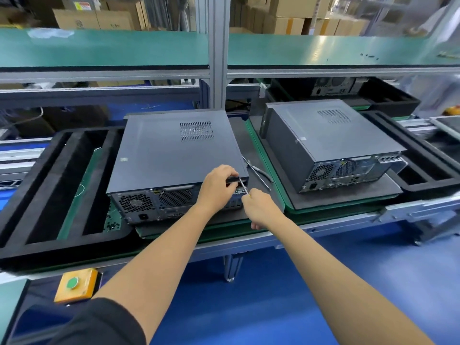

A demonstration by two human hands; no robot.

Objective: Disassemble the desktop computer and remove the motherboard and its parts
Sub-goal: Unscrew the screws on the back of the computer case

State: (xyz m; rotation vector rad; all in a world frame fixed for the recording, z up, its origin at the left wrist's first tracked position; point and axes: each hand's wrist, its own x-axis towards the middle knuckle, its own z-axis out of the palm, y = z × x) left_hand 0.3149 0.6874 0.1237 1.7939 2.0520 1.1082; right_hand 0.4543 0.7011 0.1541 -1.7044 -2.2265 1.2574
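Cardboard boxes [117, 18] stand stacked behind a long assembly line, and a green shelf [104, 47] on grey aluminium posts [218, 51] runs above the working surface [249, 220]. On this surface, in the middle, lies a dark grey metal desktop computer case [174, 155] on its side, with its rear panel turned toward the person. The rear panel shows two perforated fan grilles and a power socket. The case rests on a dark mat with a green edge [263, 155]. To the left of it sits a black foam tray with long empty slots [57, 185].

The left hand [219, 188] is at the upper right corner of the rear panel; its grip is curled, with fingers over the top edge of the case and the thumb below. The right hand [261, 207] is just beside it, and its grip pinches a thin screwdriver with a silver shaft [242, 185], whose tip points at the same corner. Whether the tip touches a screw, it cannot be told.

On the mat, right of the case, lie thin metal tools [260, 174]. Further right stands a second grey desktop computer case [328, 143] on its own mat, well apart from the first. Near the front left edge sits a yellow box with a green round button [76, 285]. Below, the floor is blue [323, 282].
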